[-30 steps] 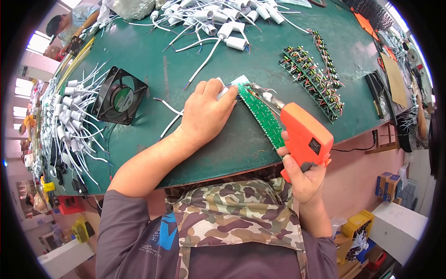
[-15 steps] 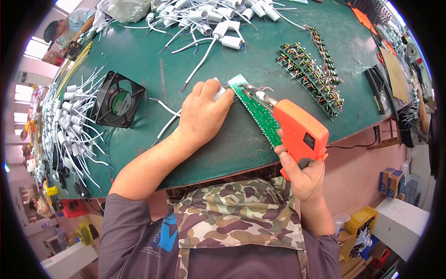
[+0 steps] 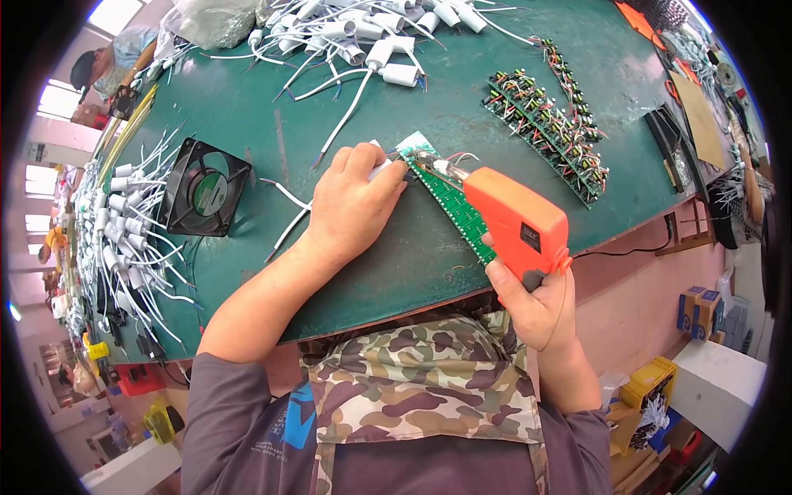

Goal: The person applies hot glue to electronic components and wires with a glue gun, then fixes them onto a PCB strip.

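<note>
My right hand (image 3: 540, 307) grips an orange soldering gun (image 3: 518, 216) by its handle. The metal tip reaches the far end of a long green circuit board strip (image 3: 455, 206), which lies slanted on the table. Beside that far end, my left hand (image 3: 353, 202) is closed around a white cylindrical housing (image 3: 379, 169), mostly covered by the fingers. White cable pieces with bared coloured ends come out on the left of that hand. Thin red and white wires stand up just behind the tip. The exact point of contact is too small to make out.
White housings with cables lie heaped at the back (image 3: 379, 54), with another bunch at the left (image 3: 124, 223). A black fan (image 3: 205, 188) stands left of my arm. Populated circuit boards (image 3: 549, 136) lie back right. A person (image 3: 115, 66) sits far left.
The soldering gun has shifted slightly left, its tip now nearer the board's far end. My left hand keeps its hold on the white housing. The whole view has moved a little.
</note>
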{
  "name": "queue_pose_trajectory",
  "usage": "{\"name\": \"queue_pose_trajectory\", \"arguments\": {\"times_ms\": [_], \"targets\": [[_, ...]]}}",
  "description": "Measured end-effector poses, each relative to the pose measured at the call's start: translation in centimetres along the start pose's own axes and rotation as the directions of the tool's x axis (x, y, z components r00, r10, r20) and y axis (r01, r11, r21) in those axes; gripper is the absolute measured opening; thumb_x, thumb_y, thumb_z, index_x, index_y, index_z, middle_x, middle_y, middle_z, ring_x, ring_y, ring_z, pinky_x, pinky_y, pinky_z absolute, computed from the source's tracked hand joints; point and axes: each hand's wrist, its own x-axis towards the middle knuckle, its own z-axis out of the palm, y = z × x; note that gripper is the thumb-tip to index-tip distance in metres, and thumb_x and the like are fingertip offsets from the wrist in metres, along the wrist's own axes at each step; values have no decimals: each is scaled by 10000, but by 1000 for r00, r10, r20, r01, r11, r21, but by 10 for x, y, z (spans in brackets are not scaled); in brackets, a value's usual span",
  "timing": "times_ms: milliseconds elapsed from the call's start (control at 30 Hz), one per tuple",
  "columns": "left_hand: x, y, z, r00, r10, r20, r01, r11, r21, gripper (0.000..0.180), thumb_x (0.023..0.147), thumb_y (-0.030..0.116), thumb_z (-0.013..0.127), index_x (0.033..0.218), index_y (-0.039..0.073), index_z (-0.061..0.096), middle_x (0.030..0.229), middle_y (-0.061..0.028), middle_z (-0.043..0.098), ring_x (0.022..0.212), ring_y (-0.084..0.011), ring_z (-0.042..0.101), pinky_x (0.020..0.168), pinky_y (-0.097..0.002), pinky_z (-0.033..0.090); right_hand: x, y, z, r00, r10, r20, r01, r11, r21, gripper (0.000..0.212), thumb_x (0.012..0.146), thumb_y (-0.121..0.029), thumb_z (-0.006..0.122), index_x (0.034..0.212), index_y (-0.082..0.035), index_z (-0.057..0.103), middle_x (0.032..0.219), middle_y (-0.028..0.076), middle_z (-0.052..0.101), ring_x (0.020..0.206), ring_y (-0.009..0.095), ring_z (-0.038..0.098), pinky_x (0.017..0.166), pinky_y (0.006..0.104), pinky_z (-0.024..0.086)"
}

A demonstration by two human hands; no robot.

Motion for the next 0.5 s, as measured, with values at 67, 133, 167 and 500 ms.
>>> {"name": "queue_pose_trajectory", "arguments": {"times_ms": [67,133,167,500], "targets": [[1,0,0,1000,4,3,-4,1000,-1,281,750,96,744,1016,86,652,968,-83,552,889,-288,562,729,-393,479,0,2,0,1000,0,0,0,999,44,393,869,-52,694,1215,41,531,958,68,645,842,113,576,800,277,476],[1,1,1,1000,8,5,-8,1000,-3,282,749,98,744,1016,86,653,969,-83,553,889,-289,562,733,-394,478,0,2,0,1000,2,-3,-2,999,32,394,871,-51,693,1216,45,529,981,76,645,861,121,581,816,278,475],[1,1,1,1000,10,4,-10,1000,2,282,749,98,744,1016,89,653,969,-83,553,890,-289,561,736,-394,477,0,1,-1,1000,3,-1,-3,1000,19,396,872,-51,692,1217,49,526,1005,85,645,880,129,585,832,279,473],[1,0,1,1000,6,20,-6,1000,12,278,752,100,744,1015,104,654,965,-85,548,891,-297,553,764,-401,462,0,2,1,1000,26,16,-27,999,43,422,878,-68,695,1229,66,502,1071,118,623,956,160,587,876,296,462]]}}
